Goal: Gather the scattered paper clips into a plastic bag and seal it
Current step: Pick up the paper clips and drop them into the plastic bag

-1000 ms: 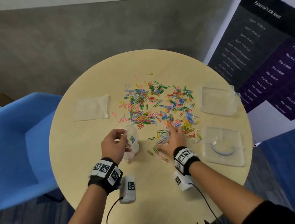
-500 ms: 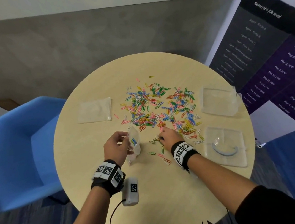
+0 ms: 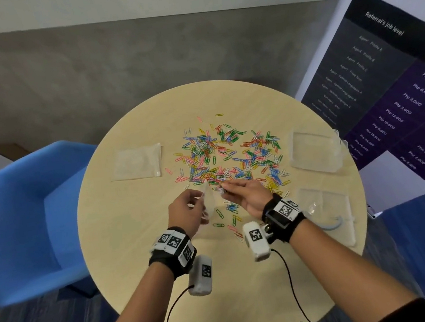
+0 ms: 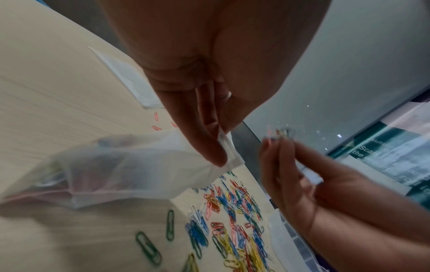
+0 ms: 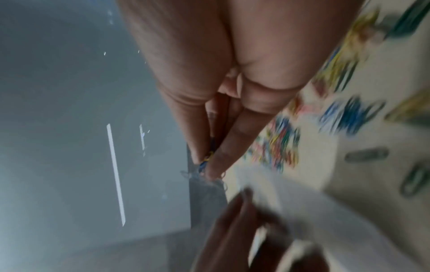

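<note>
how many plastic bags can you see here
4: one bag pinched by the left hand, one flat at table's left, two on the right, far and near. Stacked ones may be hidden.

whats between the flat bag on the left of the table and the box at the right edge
The scattered pile of coloured paper clips lies on the table between the flat bag and the clear box; the head view shows it.
</note>
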{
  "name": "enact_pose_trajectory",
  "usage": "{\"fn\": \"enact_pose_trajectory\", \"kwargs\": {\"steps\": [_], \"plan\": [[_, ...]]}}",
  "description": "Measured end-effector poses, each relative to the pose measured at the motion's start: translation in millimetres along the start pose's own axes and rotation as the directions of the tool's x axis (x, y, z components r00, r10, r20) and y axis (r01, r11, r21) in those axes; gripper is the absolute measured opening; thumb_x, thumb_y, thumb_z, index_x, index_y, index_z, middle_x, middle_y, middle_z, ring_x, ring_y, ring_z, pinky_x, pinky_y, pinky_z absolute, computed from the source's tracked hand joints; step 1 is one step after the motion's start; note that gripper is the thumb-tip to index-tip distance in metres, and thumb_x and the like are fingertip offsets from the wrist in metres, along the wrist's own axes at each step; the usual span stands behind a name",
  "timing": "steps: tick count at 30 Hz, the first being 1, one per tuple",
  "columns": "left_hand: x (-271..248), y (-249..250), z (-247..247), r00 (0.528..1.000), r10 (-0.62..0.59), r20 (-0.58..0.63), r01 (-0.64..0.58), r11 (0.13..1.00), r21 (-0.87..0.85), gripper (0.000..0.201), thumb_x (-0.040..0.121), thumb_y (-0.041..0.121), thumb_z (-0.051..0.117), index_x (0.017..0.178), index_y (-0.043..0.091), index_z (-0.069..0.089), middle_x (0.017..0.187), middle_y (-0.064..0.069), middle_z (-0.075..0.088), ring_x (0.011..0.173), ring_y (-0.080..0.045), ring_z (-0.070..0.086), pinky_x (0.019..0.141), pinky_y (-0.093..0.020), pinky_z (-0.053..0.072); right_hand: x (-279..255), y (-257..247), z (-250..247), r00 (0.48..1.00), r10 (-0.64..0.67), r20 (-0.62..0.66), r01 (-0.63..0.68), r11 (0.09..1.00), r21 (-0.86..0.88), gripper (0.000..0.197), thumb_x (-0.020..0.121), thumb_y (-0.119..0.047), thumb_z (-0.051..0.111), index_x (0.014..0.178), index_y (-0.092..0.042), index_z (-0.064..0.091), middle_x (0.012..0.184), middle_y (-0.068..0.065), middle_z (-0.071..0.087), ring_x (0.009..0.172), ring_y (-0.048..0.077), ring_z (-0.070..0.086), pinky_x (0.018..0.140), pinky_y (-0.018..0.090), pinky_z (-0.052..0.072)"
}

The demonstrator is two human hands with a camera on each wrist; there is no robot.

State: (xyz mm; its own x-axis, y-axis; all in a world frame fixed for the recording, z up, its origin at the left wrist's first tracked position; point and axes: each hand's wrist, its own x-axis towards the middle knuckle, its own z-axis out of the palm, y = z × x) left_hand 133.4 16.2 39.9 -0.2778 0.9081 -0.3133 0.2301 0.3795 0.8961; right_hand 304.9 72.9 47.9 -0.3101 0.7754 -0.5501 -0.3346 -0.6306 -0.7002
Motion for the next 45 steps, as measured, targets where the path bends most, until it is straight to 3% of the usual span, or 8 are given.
{"fn": "enact_pose_trajectory", "kwargs": {"steps": [4, 7, 12, 19, 25, 31, 38, 45], "plan": [[-1.8, 2.3, 5.7, 0.999, 0.026, 0.028, -0.027, 0.999, 0.040, 0.013, 0.093, 0.004, 0.057, 0.102, 0.007, 0.064, 0.079, -0.013, 0.066, 0.060, -0.023, 0.066, 0.050, -0.034, 0.060, 6.7, 20.5, 23.3, 0.997, -0.067, -0.043, 0.051, 0.951, -0.304, 0.009, 0.085, -0.003, 0.068, 0.092, -0.005, 0.073, 0.095, 0.010, 0.074, 0.082, 0.019, 0.072, 0.084, 0.032, 0.058], [-1.5, 1.8, 2.9, 0.999, 0.032, 0.018, -0.033, 0.998, 0.060, 0.010, 0.094, 0.006, 0.058, 0.101, 0.007, 0.065, 0.082, -0.012, 0.065, 0.062, -0.024, 0.067, 0.050, -0.037, 0.060, 8.3, 25.6, 30.3, 0.975, -0.218, -0.034, 0.086, 0.517, -0.852, 0.021, 0.091, -0.009, 0.059, 0.103, -0.015, 0.075, 0.106, 0.003, 0.072, 0.085, 0.018, 0.068, 0.082, 0.028, 0.054], [1.5, 1.0, 0.9, 0.998, 0.041, 0.037, -0.045, 0.994, 0.101, 0.008, 0.095, 0.011, 0.060, 0.101, 0.008, 0.065, 0.080, -0.011, 0.066, 0.061, -0.022, 0.067, 0.050, -0.035, 0.060, 5.0, 24.4, 49.4, 0.994, -0.107, 0.037, 0.041, 0.040, -0.998, 0.045, 0.091, 0.004, 0.050, 0.129, -0.017, 0.061, 0.134, 0.013, 0.053, 0.117, 0.028, 0.057, 0.100, 0.033, 0.047], [12.0, -5.4, -12.9, 1.000, -0.014, 0.009, 0.013, 0.995, 0.100, 0.025, 0.094, 0.012, 0.061, 0.119, 0.008, 0.067, 0.087, -0.012, 0.071, 0.066, -0.024, 0.071, 0.058, -0.038, 0.063, 12.9, -5.8, 0.2, 0.848, -0.529, -0.032, 0.160, 0.314, -0.936, 0.016, 0.085, -0.008, 0.065, 0.091, -0.019, 0.074, 0.094, -0.003, 0.070, 0.082, 0.010, 0.064, 0.081, 0.033, 0.058], [12.8, -10.3, -27.4, 0.998, 0.014, 0.053, -0.025, 0.978, 0.209, 0.021, 0.096, 0.023, 0.059, 0.105, 0.014, 0.076, 0.075, 0.002, 0.072, 0.062, -0.009, 0.070, 0.070, -0.027, 0.060, 41.9, 12.3, -79.8, 0.926, -0.256, -0.278, -0.325, -0.163, -0.932, 0.090, 0.080, -0.059, 0.063, 0.151, -0.025, 0.019, 0.159, 0.009, 0.010, 0.144, 0.036, 0.017, 0.110, 0.047, 0.032], [12.1, -15.3, -27.6, 0.999, 0.012, 0.046, -0.021, 0.982, 0.187, 0.022, 0.095, 0.031, 0.061, 0.099, 0.017, 0.078, 0.078, 0.000, 0.074, 0.068, -0.016, 0.072, 0.075, -0.038, 0.061, 51.1, 41.6, -80.6, 0.947, -0.319, 0.032, -0.116, -0.436, -0.893, 0.041, 0.094, -0.022, 0.054, 0.135, -0.017, 0.047, 0.135, 0.008, 0.046, 0.120, 0.030, 0.042, 0.098, 0.037, 0.043], [12.8, -17.9, -21.5, 1.000, -0.011, 0.004, 0.010, 0.992, 0.122, 0.023, 0.095, 0.029, 0.062, 0.102, 0.013, 0.077, 0.074, 0.002, 0.070, 0.060, -0.007, 0.065, 0.073, -0.033, 0.062, 46.0, 17.8, -85.3, 0.948, -0.318, -0.030, -0.088, -0.169, -0.982, 0.023, 0.095, -0.023, 0.058, 0.107, -0.010, 0.074, 0.103, 0.013, 0.070, 0.093, 0.028, 0.065, 0.085, 0.031, 0.053], [9.7, -11.2, -5.3, 1.000, 0.003, 0.031, -0.007, 0.988, 0.151, 0.020, 0.096, 0.029, 0.060, 0.089, 0.019, 0.076, 0.070, 0.003, 0.070, 0.065, -0.015, 0.068, 0.062, -0.020, 0.052, 22.5, -0.5, -84.0, 0.929, -0.141, -0.343, -0.051, 0.867, -0.495, 0.025, 0.080, -0.002, 0.074, 0.104, 0.002, 0.072, 0.093, 0.015, 0.074, 0.068, 0.018, 0.070, 0.069, 0.027, 0.057]]}}
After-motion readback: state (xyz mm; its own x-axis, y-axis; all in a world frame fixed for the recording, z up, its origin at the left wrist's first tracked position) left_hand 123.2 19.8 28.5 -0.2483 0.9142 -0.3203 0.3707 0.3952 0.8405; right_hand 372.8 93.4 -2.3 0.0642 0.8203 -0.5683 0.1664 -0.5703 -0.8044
